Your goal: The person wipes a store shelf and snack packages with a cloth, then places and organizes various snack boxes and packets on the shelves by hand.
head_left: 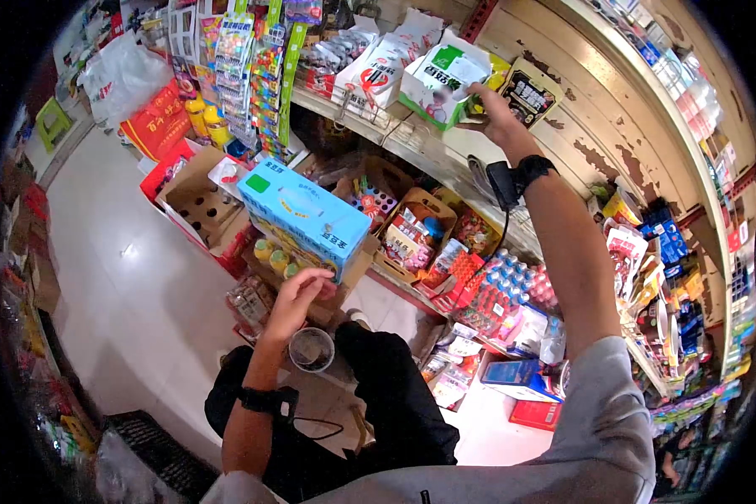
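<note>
Shirt [445,485] truncated | right hand [504,124]: green box [438,77] | left hand [291,306]: blue box [307,210], contact unclear

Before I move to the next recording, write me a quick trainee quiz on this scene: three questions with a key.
1. Which is the right hand nearest?
A) the white plastic bag
B) the green-and-white box
C) the hanging candy packs

2. True or false: the blue box is closer to the left hand than to the right hand.

3. Fill in: the straps on the person's wrists are ____ in colour.

Key: 1. B; 2. True; 3. black
</note>
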The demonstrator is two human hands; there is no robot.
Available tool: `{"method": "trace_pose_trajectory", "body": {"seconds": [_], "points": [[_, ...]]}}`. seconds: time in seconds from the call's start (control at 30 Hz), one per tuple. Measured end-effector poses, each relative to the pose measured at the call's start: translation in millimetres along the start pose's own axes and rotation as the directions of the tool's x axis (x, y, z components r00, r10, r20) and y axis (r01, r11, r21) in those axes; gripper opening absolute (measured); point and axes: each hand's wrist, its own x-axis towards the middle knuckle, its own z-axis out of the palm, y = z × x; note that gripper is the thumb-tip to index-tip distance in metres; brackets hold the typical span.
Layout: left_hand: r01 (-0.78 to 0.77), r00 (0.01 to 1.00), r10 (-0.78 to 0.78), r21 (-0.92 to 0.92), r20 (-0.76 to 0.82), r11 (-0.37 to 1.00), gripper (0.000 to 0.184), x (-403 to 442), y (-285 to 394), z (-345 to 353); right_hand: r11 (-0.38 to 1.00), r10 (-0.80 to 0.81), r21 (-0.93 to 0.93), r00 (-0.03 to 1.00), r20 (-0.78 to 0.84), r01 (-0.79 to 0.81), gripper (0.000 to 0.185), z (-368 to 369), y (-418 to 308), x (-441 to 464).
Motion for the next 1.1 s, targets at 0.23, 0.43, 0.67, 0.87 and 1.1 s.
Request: {"method": "trace_pose_trajectory", "body": {"seconds": [0.23,0.43,0.67,0.87,1.1], "points": [[0.019,1.0,-0.018,-0.06,0.022,0.998,0.022,-6,-4,-12,0.973,0.01,-0.232,0.999,0.039,0.0,0.023,19,45,40],[0.004,1.0,-0.005,-0.102,-0.008,0.995,0.021,-13,-9,-9,0.991,0.063,-0.127,0.992,0.109,-0.049,0.021,29,41,30],[-0.061,0.998,0.062,-0.055,0.012,0.997,0.019,-7,-33,-16,0.955,-0.081,-0.284,0.996,0.047,0.091,0.054,27,49,22],[0.012,0.999,-0.014,0.083,0.031,0.997,0.022,-8,-56,-21,0.9,-0.373,-0.212,0.925,0.076,0.381,0.026,17,85,-171],[0.286,0.951,-0.304,0.219,0.051,0.933,0.022,-15,-47,-5,0.915,0.376,-0.18,0.925,0.06,-0.36,0.024,-59,293,-385]]}}
